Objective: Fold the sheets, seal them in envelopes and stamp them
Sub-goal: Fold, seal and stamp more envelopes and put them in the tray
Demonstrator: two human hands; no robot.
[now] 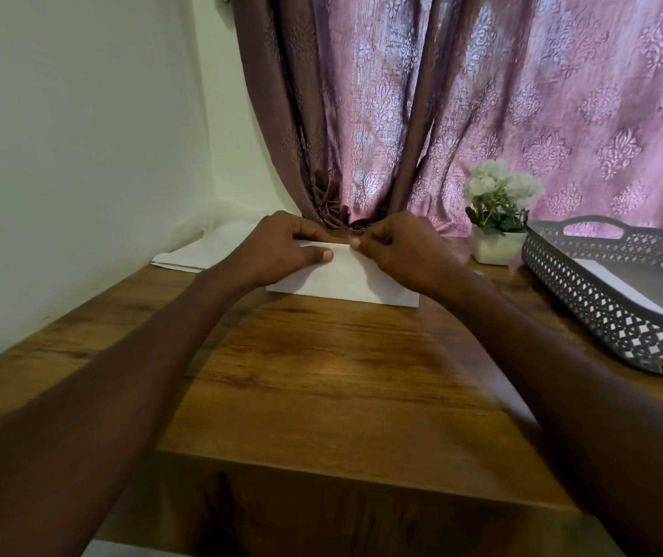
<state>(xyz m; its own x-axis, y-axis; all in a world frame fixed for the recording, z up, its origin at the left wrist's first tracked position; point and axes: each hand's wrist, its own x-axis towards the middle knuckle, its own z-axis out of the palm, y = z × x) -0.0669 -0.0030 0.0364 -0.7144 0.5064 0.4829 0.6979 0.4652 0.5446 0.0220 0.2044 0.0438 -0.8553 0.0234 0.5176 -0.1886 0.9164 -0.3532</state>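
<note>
Wooden bench (322, 355) under you: your left hand (281, 251) and right hand (398, 251) both pinch the far edge of the white envelope (346, 281) lying flat mid-bench; uneven pressure could likely skew or crease the flap.

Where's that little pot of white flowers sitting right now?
In the head view, the flower pot stands at the table's far right, before the curtain, between the right hand and the grey basket.

tray (587, 299) right, perhaps holding paper (619, 287)
</note>
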